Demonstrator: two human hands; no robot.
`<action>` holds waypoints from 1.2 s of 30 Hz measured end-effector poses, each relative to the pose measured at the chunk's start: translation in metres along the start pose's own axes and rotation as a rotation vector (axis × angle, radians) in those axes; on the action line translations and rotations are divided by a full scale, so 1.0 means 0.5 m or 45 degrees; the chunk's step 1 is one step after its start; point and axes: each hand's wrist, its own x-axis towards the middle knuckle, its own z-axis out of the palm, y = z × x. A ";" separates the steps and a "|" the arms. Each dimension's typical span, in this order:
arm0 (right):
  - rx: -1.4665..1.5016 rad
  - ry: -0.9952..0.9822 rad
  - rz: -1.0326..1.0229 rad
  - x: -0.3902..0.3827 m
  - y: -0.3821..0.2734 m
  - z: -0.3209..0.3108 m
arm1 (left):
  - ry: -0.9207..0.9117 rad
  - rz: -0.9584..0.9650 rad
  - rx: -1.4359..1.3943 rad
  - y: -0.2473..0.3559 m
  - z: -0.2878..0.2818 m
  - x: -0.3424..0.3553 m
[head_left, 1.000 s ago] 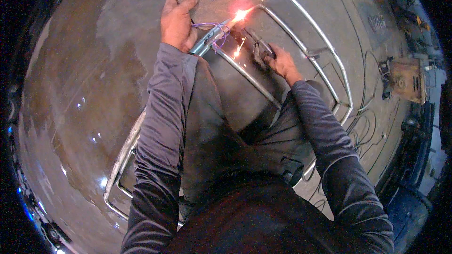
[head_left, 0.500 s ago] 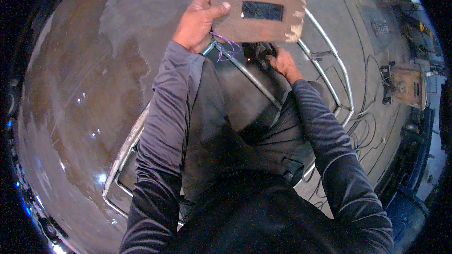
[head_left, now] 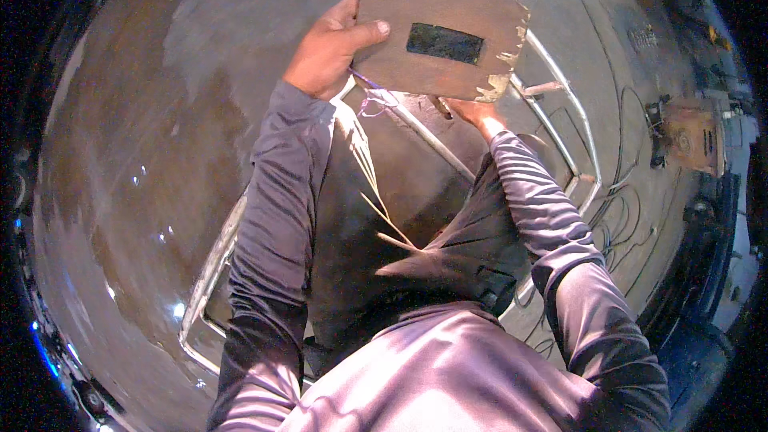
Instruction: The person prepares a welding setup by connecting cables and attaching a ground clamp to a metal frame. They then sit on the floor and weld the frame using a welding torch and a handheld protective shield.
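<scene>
My left hand (head_left: 324,52) is closed on the left edge of a brown, board-like welding hand shield (head_left: 384,60), its thumb lying across the front. A dark rectangular window is set in the shield, and its right edge is chipped. My right hand (head_left: 478,114) is partly hidden behind the shield's lower edge. Its fingers are curled round something that the shield covers; only a short stick-like bit shows beside them. Under the shield runs a metal tube (head_left: 432,142) of a frame, with thin purple strands (head_left: 374,102) by its upper end. Strong white light falls on my sleeves, shirt and trousers.
Bent tubular metal rails (head_left: 572,112) stand at the right, and another rail (head_left: 210,280) lies at the lower left. Dark cables (head_left: 620,224) loop over the floor at the right, near a rusty box-shaped machine (head_left: 692,144). Wet-looking patches mark the concrete floor (head_left: 160,112).
The shield has come down slightly and tilted, covering more of my right hand. Bright light now shines from behind it onto my clothes, where only a small orange spot glowed before.
</scene>
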 end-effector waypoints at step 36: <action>0.370 -0.123 0.255 -0.055 -0.076 -0.074 | 0.453 0.327 -0.240 -0.021 -0.021 0.016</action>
